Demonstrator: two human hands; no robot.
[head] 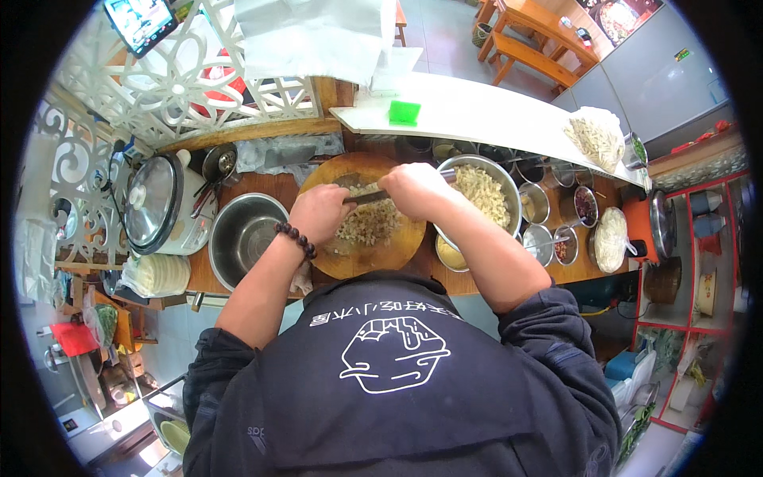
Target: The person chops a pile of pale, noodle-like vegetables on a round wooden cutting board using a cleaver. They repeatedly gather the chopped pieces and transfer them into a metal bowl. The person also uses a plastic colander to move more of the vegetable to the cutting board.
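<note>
A kitchen knife (368, 197), probably a cleaver, is seen nearly edge-on above a round wooden chopping board (393, 259). The fingers of my left hand (316, 211) grip the blade's left end. My right hand (417, 188) is closed around the other end, and a metal handle end juts out beyond it. Beneath the blade lies a heap of finely chopped pale food (369, 225), partly hidden by the knife and hands. Right of the board, a steel bowl (517, 197) holds more chopped pale food (486, 197); my right forearm crosses over its near edge.
Left of the board stand a deep steel basin (250, 229) and a large lidded cooker (152, 203). Several small steel containers, one a cup of red bits (565, 245), crowd the right side. A white ledge (477, 107) with a green block (404, 112) borders the back. An orange pot (641, 229) stands far right.
</note>
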